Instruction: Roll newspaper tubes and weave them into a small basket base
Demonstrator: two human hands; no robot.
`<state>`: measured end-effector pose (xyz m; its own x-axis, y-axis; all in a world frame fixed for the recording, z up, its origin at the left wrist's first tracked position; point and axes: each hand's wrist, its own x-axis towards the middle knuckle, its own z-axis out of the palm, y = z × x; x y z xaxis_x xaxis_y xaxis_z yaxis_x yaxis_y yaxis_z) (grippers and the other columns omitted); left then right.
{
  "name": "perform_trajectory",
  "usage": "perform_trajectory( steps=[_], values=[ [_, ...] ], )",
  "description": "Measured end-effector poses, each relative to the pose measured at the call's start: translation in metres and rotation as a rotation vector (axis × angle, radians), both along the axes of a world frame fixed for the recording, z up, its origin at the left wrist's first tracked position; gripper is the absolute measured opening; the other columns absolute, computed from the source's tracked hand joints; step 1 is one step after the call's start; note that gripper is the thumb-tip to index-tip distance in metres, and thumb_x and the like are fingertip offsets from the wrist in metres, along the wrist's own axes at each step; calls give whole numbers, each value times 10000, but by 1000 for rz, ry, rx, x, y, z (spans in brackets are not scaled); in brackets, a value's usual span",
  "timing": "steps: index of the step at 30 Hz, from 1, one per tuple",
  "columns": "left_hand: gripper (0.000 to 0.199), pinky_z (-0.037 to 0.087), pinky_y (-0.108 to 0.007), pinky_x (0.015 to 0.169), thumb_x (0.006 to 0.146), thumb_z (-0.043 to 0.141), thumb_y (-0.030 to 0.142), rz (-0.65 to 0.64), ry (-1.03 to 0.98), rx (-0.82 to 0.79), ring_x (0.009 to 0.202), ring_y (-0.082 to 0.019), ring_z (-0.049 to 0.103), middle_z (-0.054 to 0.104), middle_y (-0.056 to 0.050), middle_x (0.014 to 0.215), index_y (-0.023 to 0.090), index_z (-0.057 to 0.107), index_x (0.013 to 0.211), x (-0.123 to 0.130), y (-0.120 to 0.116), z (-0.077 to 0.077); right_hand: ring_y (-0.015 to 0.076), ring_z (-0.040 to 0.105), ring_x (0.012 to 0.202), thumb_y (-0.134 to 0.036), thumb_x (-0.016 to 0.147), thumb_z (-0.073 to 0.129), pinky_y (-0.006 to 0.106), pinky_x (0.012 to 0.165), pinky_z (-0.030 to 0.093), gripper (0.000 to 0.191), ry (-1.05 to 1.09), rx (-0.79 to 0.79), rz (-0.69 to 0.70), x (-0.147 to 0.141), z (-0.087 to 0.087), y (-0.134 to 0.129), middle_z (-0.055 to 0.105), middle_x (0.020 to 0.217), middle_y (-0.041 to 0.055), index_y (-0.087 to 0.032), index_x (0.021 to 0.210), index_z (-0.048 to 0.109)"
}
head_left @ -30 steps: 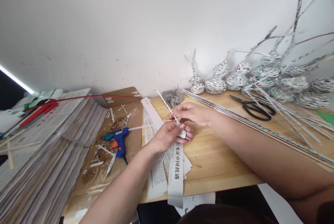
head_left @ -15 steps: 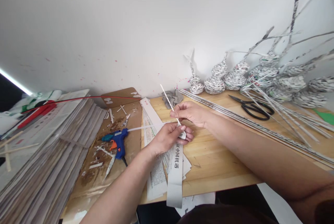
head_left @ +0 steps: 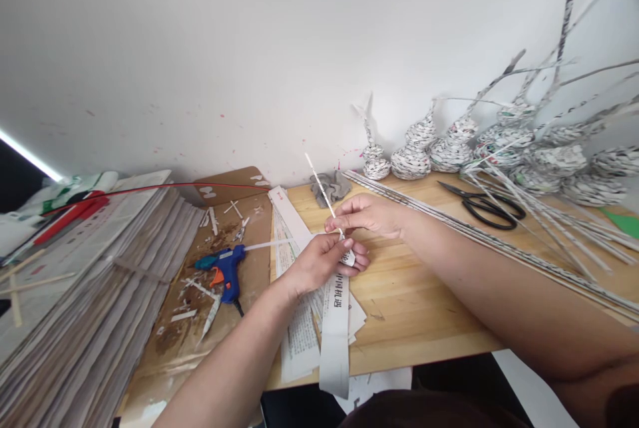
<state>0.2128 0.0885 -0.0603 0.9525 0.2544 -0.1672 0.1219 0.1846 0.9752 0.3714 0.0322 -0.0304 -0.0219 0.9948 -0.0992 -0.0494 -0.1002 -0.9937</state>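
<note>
A long printed paper strip (head_left: 334, 335) hangs from my left hand (head_left: 329, 258) over the table's front edge. Its upper end is wound into a thin paper tube (head_left: 319, 182) that points up toward the wall. My left hand is closed on the strip where it meets the tube. Just above, my right hand (head_left: 359, 213) pinches the tube between thumb and fingers. More paper strips (head_left: 295, 215) lie on the wooden table beneath my hands.
To the left are a blue glue gun (head_left: 230, 275) and a tall newspaper stack (head_left: 110, 268). To the right lie black scissors (head_left: 486, 207), long paper sticks (head_left: 424, 205) and woven paper gourds (head_left: 410, 160). A grey cloth (head_left: 330, 187) lies near the wall.
The tube reaches slightly higher and further left. The printed characters on the strip have moved up toward my left hand. My right hand has shifted slightly.
</note>
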Motion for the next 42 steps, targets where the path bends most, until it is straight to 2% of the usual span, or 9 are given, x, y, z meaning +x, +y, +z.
perform_trajectory(
  steps=[5,11,23,28,30,33,35,37,42],
  values=[
    [453,546,-374,791,836,589,500,-1,0,-2,874,-224,669,686,-161,943,73,673,959,0,1,1,73,495,521,-401,595,838,223,523,388,332,14,-5,-154,-4,-2,0,580,559,-32,-131,664,657],
    [458,546,-361,757,830,596,503,1,19,-6,856,-228,671,687,-157,899,68,665,956,0,1,2,108,593,693,-422,667,796,233,643,441,344,9,-1,17,4,-5,1,701,778,45,-118,819,738],
    [426,558,-327,706,803,631,492,81,44,-7,786,-191,672,682,-115,845,83,657,918,2,1,-1,67,453,493,-425,581,831,220,482,345,364,-30,33,-212,-5,-6,4,532,536,-46,-139,630,610],
    [411,554,-326,719,824,604,487,74,31,6,806,-193,672,688,-122,862,88,656,911,1,2,1,88,497,542,-509,673,746,224,502,371,376,-125,123,-283,-8,-13,7,589,639,-20,-159,709,615],
    [410,552,-320,716,833,591,488,66,31,-1,802,-190,670,690,-125,872,90,654,911,1,3,2,134,582,675,-557,781,626,248,592,431,397,-248,166,-272,-2,-16,11,656,778,29,-161,805,647],
    [413,549,-316,720,838,582,490,59,29,-20,808,-187,667,689,-128,890,90,648,917,0,4,4,223,621,905,-521,861,541,324,794,454,425,-677,179,-360,13,-24,26,684,984,98,-149,1038,647],
    [415,546,-311,721,836,585,492,56,35,-25,817,-187,666,687,-130,893,90,648,918,0,4,4,304,564,1090,-484,841,587,378,913,412,568,-1000,154,-467,21,-29,40,611,1200,183,-93,1251,540],
    [415,544,-306,720,833,588,495,50,38,-27,827,-191,667,688,-132,896,92,648,916,0,5,4,349,484,1209,-479,859,561,403,972,369,655,-1233,128,-450,25,-33,56,514,1329,229,-66,1351,437],
    [408,547,-313,728,844,576,489,48,21,-54,823,-188,668,693,-133,901,95,647,923,-1,9,1,301,605,1058,-370,976,337,377,889,404,396,-1388,15,-329,22,-36,92,667,1103,184,-138,1173,589]
  ],
)
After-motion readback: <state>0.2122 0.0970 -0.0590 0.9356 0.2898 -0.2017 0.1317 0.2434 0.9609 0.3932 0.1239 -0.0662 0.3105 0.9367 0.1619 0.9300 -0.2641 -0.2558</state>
